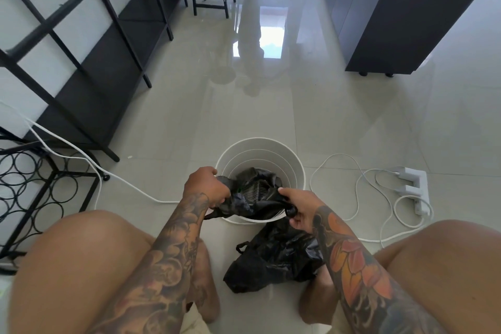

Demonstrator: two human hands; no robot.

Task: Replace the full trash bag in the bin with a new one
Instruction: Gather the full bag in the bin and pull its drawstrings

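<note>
The left hand (207, 187) and right hand (296, 210) are each gripping an edge of a black bag (260, 198), stretching it over the white bin's (261, 149) near rim. A second black bag (273, 257), seemingly tied, is lying on the floor (244, 106) beside the bin.

Round white plastic bin (260, 150), crinkly black plastic trash bags (273, 260), glossy beige floor tiles (339, 116), white cables (352, 187) beside the bin.

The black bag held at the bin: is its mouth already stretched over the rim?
Not yet. Both hands, left hand and right hand, grip the black bag bunched inside the white bin; far rim bare.
</note>
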